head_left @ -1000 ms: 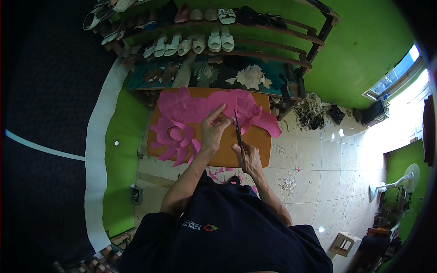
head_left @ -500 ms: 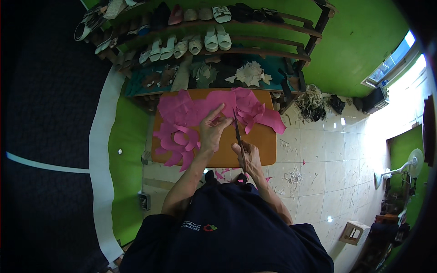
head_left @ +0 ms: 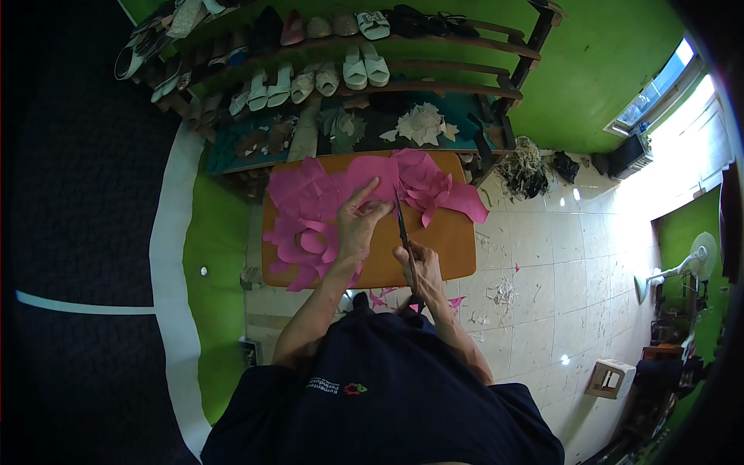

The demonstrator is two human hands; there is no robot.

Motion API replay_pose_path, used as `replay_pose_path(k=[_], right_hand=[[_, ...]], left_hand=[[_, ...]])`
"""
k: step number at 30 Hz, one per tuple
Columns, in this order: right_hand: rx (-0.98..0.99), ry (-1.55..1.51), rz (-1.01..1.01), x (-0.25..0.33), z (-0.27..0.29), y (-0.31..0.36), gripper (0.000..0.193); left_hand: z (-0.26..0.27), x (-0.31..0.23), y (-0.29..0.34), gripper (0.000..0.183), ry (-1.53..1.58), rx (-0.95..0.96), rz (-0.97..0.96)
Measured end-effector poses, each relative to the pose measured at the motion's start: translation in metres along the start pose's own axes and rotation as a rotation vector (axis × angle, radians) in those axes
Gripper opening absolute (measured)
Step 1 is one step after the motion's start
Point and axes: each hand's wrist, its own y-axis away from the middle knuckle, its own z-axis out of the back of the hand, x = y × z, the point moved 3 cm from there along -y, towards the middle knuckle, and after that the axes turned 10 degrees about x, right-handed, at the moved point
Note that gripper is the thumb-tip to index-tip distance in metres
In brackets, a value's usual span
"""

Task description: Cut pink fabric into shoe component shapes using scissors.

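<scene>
Scissors (head_left: 403, 229) mid-sheet (head_left: 325, 201); board (head_left: 449, 240) right edge bare.

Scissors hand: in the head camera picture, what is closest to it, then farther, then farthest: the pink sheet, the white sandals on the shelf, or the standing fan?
From the right hand:
1. Pink sheet, just ahead on the board.
2. White sandals, up on the shelf.
3. Standing fan, far off to the right.

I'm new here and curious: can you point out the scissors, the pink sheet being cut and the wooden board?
scissors (head_left: 402, 225): head view, on the dark blades.
pink sheet (head_left: 310, 198): head view, on its flat upper left part.
wooden board (head_left: 446, 240): head view, on the bare right part.
</scene>
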Motion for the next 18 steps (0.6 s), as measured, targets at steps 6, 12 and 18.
replay_pose_path(k=[6, 12, 18], right_hand=[[-0.002, -0.017, -0.051, 0.006, -0.012, 0.001, 0.066], [0.043, -0.001, -0.052, 0.011, -0.023, 0.002, 0.064], [0.019, 0.027, 0.022, 0.020, -0.026, -0.010, 0.065]], left_hand=[[0.009, -0.010, 0.001, 0.055, -0.009, 0.003, 0.028], [0.025, -0.007, 0.004, 0.053, -0.031, -0.050, -0.013], [0.014, -0.010, 0.022, 0.055, -0.010, 0.012, 0.058]])
